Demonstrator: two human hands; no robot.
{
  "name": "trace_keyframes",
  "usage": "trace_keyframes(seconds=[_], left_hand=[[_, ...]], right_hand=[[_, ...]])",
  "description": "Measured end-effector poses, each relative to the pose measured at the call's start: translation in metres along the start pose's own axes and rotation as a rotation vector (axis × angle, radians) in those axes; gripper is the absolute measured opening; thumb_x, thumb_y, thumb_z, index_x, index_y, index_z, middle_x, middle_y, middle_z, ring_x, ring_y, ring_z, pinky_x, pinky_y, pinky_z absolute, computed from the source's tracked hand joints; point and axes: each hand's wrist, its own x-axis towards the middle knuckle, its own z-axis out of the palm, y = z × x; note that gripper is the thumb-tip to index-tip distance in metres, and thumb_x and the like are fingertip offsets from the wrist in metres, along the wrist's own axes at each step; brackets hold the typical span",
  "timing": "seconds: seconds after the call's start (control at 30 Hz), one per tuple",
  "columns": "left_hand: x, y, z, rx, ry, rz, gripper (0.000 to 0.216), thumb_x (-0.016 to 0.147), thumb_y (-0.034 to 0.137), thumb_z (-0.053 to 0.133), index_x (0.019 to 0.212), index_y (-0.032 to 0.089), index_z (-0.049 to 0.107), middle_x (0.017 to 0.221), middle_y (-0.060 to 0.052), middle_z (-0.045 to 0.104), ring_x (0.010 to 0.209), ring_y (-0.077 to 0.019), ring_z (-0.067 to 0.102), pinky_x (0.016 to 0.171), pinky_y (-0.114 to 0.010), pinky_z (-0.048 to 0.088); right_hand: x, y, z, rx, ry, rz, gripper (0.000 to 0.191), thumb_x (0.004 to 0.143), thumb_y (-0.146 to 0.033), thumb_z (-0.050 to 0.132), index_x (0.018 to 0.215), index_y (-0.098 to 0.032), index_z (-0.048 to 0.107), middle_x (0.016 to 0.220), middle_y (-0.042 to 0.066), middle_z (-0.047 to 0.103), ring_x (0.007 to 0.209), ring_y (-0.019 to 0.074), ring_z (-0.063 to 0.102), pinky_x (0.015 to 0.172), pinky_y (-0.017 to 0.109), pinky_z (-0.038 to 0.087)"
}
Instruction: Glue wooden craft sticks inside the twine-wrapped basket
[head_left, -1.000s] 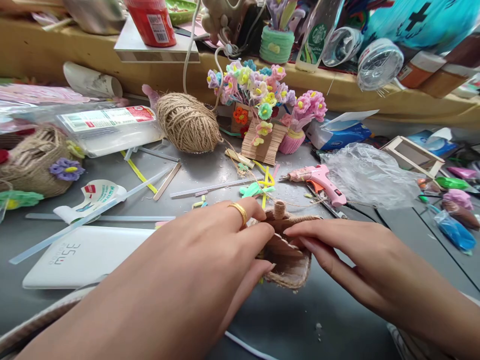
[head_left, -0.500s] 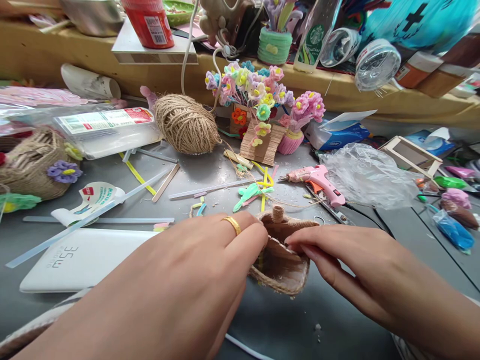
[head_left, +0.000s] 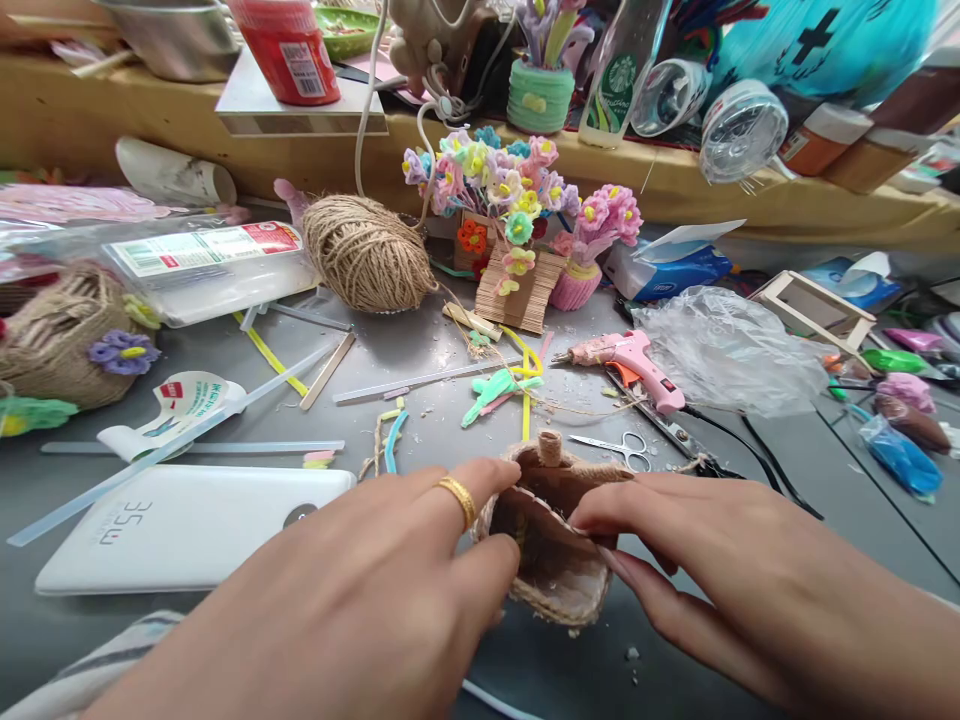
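A small twine-wrapped craft basket (head_left: 559, 570) rests on the grey table (head_left: 420, 350), near its front edge. My left hand (head_left: 390, 580), with a gold ring on one finger, grips the basket's left side, fingers curled round its rim. My right hand (head_left: 690, 550) pinches the right rim of the same basket with thumb and fingers pressed together. A short twine-covered post (head_left: 550, 448) sticks up at the basket's far edge. What lies inside the basket is hidden by my fingers.
Small scissors (head_left: 619, 447) and a pink glue gun (head_left: 634, 365) lie just beyond the basket. A white power bank (head_left: 180, 525) sits left. Behind are a twine ball (head_left: 367, 252), pipe-cleaner flower pots (head_left: 517, 220), glue sticks, a plastic bag (head_left: 731, 345) and a cluttered wooden shelf.
Both hands and the basket have come nearer to me and lower in view. The scissors behind the basket are now uncovered. The left fingers have curled tighter round the rim.
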Motion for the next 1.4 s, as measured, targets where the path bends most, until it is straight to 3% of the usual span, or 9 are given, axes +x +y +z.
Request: trace_keyframes(seconds=[0.23,0.4,0.6,0.73,0.8,0.87,0.97,1.2,1.4], left_hand=[[0.009,-0.005,-0.006,0.051,-0.076,0.088,0.034,0.083,0.010,0.036,0.081,0.030,0.063,0.092,0.002,0.062,0.072,-0.0151,0.058,0.062,-0.025,0.046],[0.009,-0.004,-0.010,0.053,-0.088,0.041,0.032,0.081,0.011,0.041,0.087,0.034,0.062,0.104,0.005,0.060,0.069,-0.0118,0.056,0.062,-0.022,0.044],[0.014,-0.007,-0.013,0.064,0.042,0.072,0.017,0.087,0.026,0.045,0.098,0.031,0.056,0.104,0.001,0.060,0.071,-0.0146,0.060,0.059,-0.026,0.044],[0.024,-0.007,-0.013,0.194,0.166,-0.039,0.019,0.090,0.037,0.042,0.089,0.021,0.052,0.072,-0.002,0.061,0.056,-0.0204,0.060,0.046,-0.030,0.040],[0.031,-0.006,-0.013,0.212,0.076,-0.085,0.016,0.086,0.034,0.049,0.083,0.019,0.054,0.061,0.000,0.060,0.048,-0.0209,0.058,0.042,-0.030,0.038],[0.037,-0.004,-0.014,0.196,-0.052,-0.115,0.013,0.083,0.031,0.055,0.086,0.019,0.057,0.064,-0.001,0.063,0.050,-0.0216,0.061,0.044,-0.030,0.041],[0.041,0.000,-0.014,0.181,-0.135,-0.116,0.014,0.085,0.031,0.051,0.090,0.020,0.060,0.071,-0.003,0.066,0.056,-0.0224,0.063,0.048,-0.031,0.043],[0.038,0.001,-0.007,0.110,-0.123,-0.070,0.018,0.085,0.018,0.042,0.079,0.019,0.058,0.070,-0.004,0.065,0.051,-0.0188,0.056,0.044,-0.028,0.038],[0.035,-0.001,-0.001,0.025,-0.101,-0.094,0.020,0.079,0.013,0.045,0.084,0.020,0.063,0.066,-0.002,0.064,0.048,-0.0145,0.054,0.041,-0.023,0.036]], right_hand=[[-0.002,0.003,0.000,0.039,-0.021,0.004,0.027,0.084,-0.010,0.041,0.103,-0.023,0.054,0.089,-0.003,0.066,0.075,0.0089,0.062,0.065,0.020,0.047],[-0.003,0.003,0.000,0.036,-0.036,0.011,0.031,0.080,-0.006,0.038,0.101,-0.024,0.053,0.087,-0.003,0.066,0.074,0.0100,0.062,0.064,0.021,0.046],[-0.003,0.004,0.000,0.031,-0.054,0.003,0.033,0.079,-0.005,0.039,0.103,-0.024,0.051,0.089,-0.002,0.066,0.074,0.0107,0.062,0.063,0.022,0.046],[-0.001,0.004,0.000,0.031,-0.044,0.000,0.034,0.079,-0.004,0.039,0.105,-0.024,0.050,0.089,-0.003,0.065,0.075,0.0102,0.062,0.063,0.022,0.045],[-0.001,0.004,0.000,0.034,-0.047,0.002,0.034,0.078,-0.004,0.040,0.104,-0.025,0.049,0.089,-0.004,0.065,0.076,0.0100,0.062,0.064,0.021,0.045],[-0.001,0.005,0.000,0.023,-0.042,0.001,0.034,0.078,-0.004,0.039,0.102,-0.025,0.050,0.088,-0.004,0.065,0.075,0.0106,0.062,0.064,0.022,0.045],[-0.002,0.005,0.001,-0.004,-0.037,-0.005,0.034,0.078,-0.005,0.038,0.102,-0.025,0.052,0.086,-0.003,0.066,0.073,0.0119,0.062,0.062,0.024,0.046],[-0.002,0.004,0.002,-0.010,-0.011,-0.025,0.034,0.078,-0.004,0.036,0.100,-0.023,0.054,0.084,-0.002,0.066,0.070,0.0114,0.062,0.061,0.022,0.047],[-0.004,0.001,0.003,-0.041,0.026,-0.073,0.035,0.077,-0.003,0.036,0.100,-0.022,0.054,0.081,-0.003,0.067,0.068,0.0113,0.062,0.059,0.022,0.048]])
